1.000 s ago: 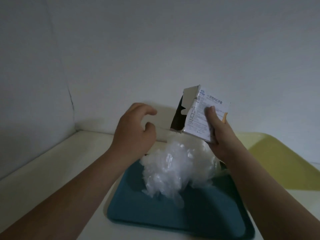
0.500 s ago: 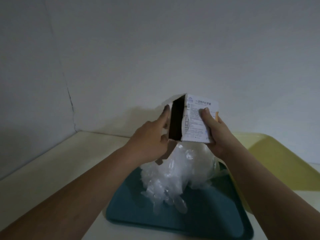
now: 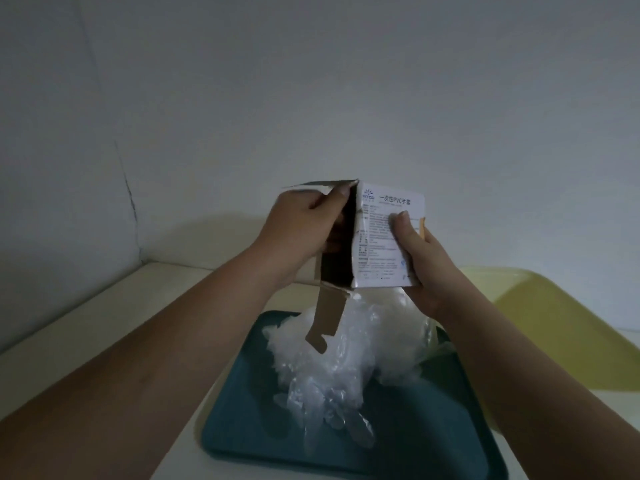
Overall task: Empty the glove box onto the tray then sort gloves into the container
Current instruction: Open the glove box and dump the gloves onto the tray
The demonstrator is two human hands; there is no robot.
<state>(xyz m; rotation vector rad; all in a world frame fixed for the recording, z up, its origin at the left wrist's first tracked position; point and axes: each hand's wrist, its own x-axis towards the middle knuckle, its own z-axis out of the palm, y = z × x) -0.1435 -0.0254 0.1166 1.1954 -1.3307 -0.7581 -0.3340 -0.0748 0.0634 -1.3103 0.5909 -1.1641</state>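
Observation:
A white printed glove box (image 3: 381, 237) hangs in the air above the teal tray (image 3: 242, 420), its open end turned toward me and dark inside. My right hand (image 3: 420, 268) grips the box's right side, thumb on the printed face. My left hand (image 3: 301, 230) holds the box's left edge, its thumb at the top of the opening; the fingers behind are hidden. A brown cardboard flap (image 3: 329, 317) dangles below the opening. A heap of clear plastic gloves (image 3: 349, 355) lies on the tray under the box.
A yellow-green tray (image 3: 554, 327) sits to the right, partly under the teal one's far corner. Both rest on a pale tabletop (image 3: 121, 323) set into a corner of two white walls.
My left hand moved from above the glove heap to the box's open left edge. The box rose slightly and its opening turned toward me. The glove heap settled lower on the tray.

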